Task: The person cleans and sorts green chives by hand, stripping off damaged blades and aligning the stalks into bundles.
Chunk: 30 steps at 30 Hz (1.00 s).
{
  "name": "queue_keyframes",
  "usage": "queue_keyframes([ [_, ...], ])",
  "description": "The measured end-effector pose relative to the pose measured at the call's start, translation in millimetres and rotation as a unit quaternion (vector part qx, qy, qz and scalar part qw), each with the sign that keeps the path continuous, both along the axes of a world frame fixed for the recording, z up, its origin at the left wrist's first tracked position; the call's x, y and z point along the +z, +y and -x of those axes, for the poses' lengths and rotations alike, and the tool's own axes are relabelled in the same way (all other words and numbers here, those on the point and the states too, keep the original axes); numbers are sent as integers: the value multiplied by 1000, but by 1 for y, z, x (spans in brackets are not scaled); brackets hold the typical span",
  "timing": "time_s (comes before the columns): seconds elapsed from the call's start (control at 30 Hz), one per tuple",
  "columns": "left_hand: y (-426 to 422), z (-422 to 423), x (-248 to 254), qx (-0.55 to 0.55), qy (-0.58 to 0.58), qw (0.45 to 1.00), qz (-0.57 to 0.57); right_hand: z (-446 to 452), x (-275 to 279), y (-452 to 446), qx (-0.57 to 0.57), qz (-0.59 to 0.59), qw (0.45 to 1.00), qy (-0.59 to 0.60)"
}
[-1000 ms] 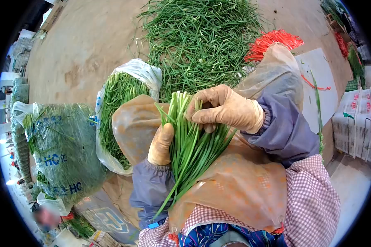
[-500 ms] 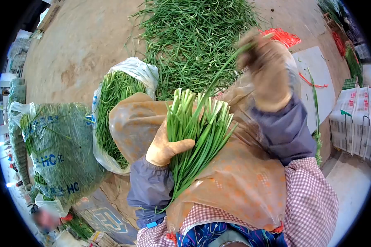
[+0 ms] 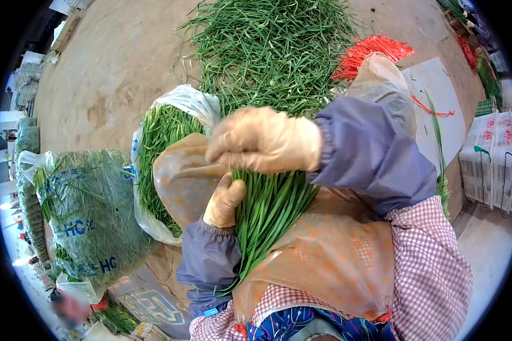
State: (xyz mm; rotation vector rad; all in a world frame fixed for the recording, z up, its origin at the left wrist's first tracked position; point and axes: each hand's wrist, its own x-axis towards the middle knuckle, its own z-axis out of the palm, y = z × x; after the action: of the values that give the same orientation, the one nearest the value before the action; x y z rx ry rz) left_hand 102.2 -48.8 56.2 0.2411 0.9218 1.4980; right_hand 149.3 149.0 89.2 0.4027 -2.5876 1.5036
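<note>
My left hand (image 3: 224, 202), in a tan glove, is wrapped round a thick bunch of garlic chives (image 3: 273, 213) above my lap. The leaves trail down toward my left sleeve. Over the top of the bunch lies my gloved right hand (image 3: 264, 141), fingers curled and slightly blurred, hiding the pale cut ends. Whatever those fingers may grip is hidden. A translucent, orange-patterned apron (image 3: 324, 244) covers my lap beneath the bunch.
Loose chives (image 3: 273, 57) form a wide pile ahead. An open plastic bag of chives (image 3: 170, 165) stands left of my knee, beside a filled, wrapped bag (image 3: 91, 210). Red ties (image 3: 370, 54) lie ahead right, near a pale board (image 3: 438, 108). White crates (image 3: 488, 156) stand far right.
My right hand has swung left from beside the red ties to the top of the bunch. The stalk it carried is no longer visible. My left hand keeps its hold.
</note>
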Motion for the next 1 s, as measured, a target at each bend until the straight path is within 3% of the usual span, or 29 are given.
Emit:
queue_keyframes([
  [0.03, 0, -4, 1, 34, -29, 999, 8, 1, -8, -3, 19, -47, 997, -65],
  [0.13, 4, -5, 3, 38, -8, 999, 37, -12, -12, 7, -16, 149, 976, -158],
  [0.23, 8, -1, 3, 37, -24, 999, 14, -35, -17, 39, -197, 333, 922, 23],
  [0.3, 8, -3, 7, 61, -29, 998, 13, -72, -4, 60, -346, 438, 827, -74],
  [0.37, 6, -2, 6, 72, -47, 996, 4, -116, -38, 55, -352, 493, 789, -107],
  [0.5, 2, -3, -8, 76, -76, 994, -5, -156, -55, -17, -241, 656, 690, -188],
  [0.63, 5, -7, 3, 83, -22, 996, 24, -129, -25, -42, -151, 758, 610, -175],
  [0.73, 6, 0, 6, 43, 46, 998, 27, -109, -45, -53, -146, 756, 622, -141],
  [0.8, 8, 4, 9, 30, 108, 993, 25, -96, -14, -54, -169, 747, 625, -150],
  [0.93, 11, 13, 24, -24, 235, 970, 55, -78, -31, -60, -174, 712, 669, -122],
  [1.0, 16, 20, 27, -88, 228, 969, 40, -74, -36, -64, -221, 707, 661, -122],
])
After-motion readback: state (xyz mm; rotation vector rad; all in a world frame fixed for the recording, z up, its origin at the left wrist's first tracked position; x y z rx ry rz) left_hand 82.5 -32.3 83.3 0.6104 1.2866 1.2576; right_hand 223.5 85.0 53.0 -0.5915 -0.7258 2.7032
